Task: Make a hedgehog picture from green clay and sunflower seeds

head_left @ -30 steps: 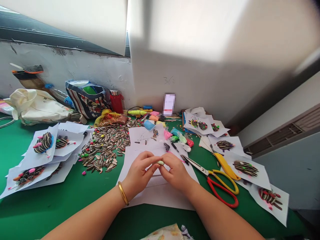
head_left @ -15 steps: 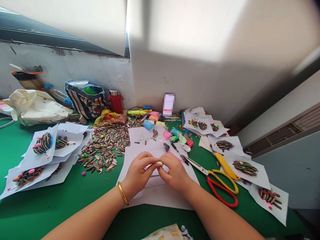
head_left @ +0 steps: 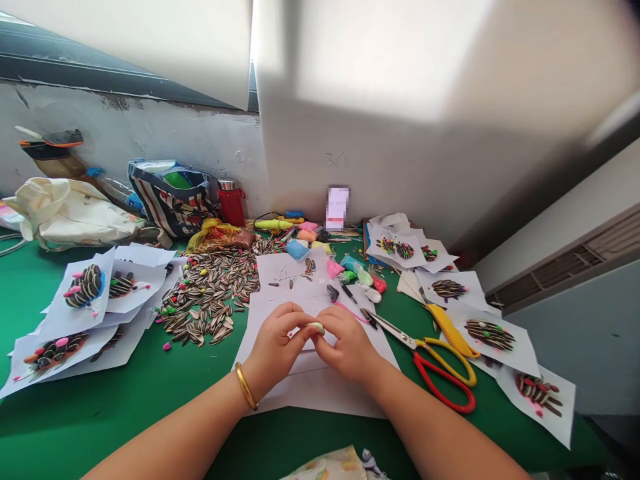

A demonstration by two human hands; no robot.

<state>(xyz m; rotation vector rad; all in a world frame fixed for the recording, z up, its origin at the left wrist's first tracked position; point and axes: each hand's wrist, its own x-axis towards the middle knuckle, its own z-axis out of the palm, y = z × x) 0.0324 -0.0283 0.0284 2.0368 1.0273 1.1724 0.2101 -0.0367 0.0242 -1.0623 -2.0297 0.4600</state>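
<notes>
Between the fingertips of both hands is a small piece of pale green modelling clay point(head_left: 319, 327). My left hand point(head_left: 280, 340), with a gold bangle on its wrist, pinches it from the left. From the other side my right hand point(head_left: 345, 340) presses on it with thumb and forefinger. Both hands are above white paper sheets point(head_left: 320, 393). Just beyond lies a sheet with a pencil outline point(head_left: 285, 272) and a few seeds. A heap of striped sunflower seeds point(head_left: 210, 293) spreads to the left of my hands. Large scissors point(head_left: 425, 353) with red and yellow handles lie to the right.
Seed-and-clay pictures point(head_left: 87, 290) are stacked at the left, and more pictures point(head_left: 493, 335) line the right. Coloured clay packets point(head_left: 357, 267) and black pens point(head_left: 355, 300) sit behind my hands. Along the wall stand a red flask point(head_left: 231, 203), a striped bag point(head_left: 173, 200) and a phone point(head_left: 337, 208).
My fingers have shifted very slightly around the pale green clay, which stays pinched between both hands. The other things lie as before.
</notes>
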